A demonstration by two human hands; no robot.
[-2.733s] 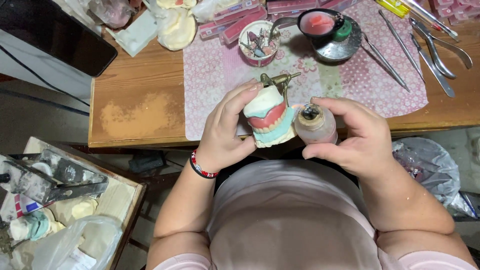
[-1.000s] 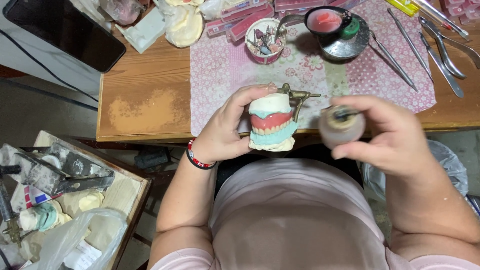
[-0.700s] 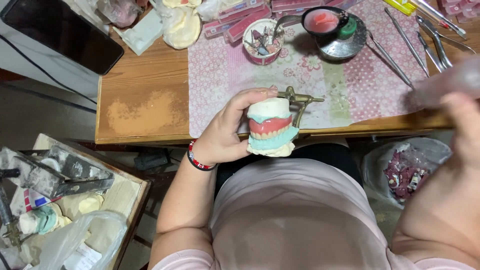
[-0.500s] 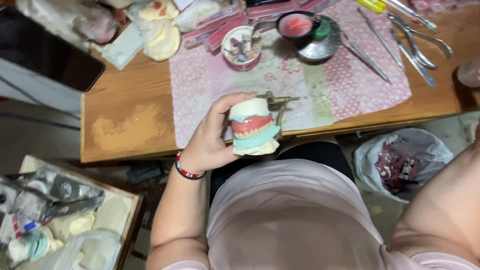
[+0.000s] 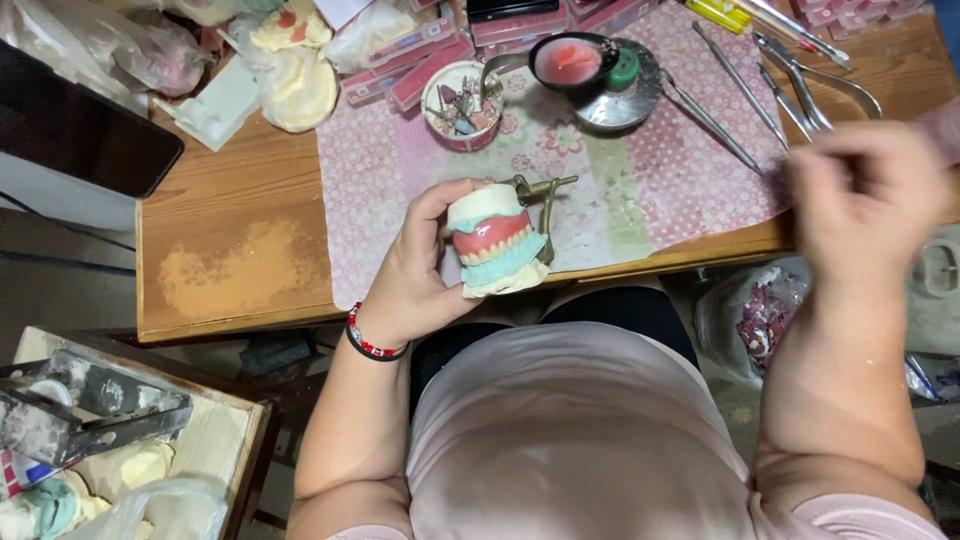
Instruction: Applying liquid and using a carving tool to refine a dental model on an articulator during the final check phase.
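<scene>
My left hand (image 5: 412, 285) grips a dental model (image 5: 495, 245) just above the table's front edge: white plaster blocks, pink gums and teeth, a teal base, mounted on a brass articulator (image 5: 545, 192). A red and black bracelet (image 5: 372, 345) sits on that wrist. My right hand (image 5: 865, 195) is motion-blurred at the right, over the table edge and apart from the model. Its fingers hang loosely and I see nothing in them.
A pink patterned mat (image 5: 640, 190) covers the wooden table (image 5: 230, 250). On it stand a black bowl of pink wax (image 5: 570, 62), a cup of burs (image 5: 460, 105), metal hand tools (image 5: 735, 90) and pliers (image 5: 812, 82). Plaster casts (image 5: 295, 85) lie at the back left. A waste bag (image 5: 765, 320) hangs at the right.
My right hand carried the small round jar off to the right, left it there, and is swinging back without it. My left hand keeps holding the model steady.
</scene>
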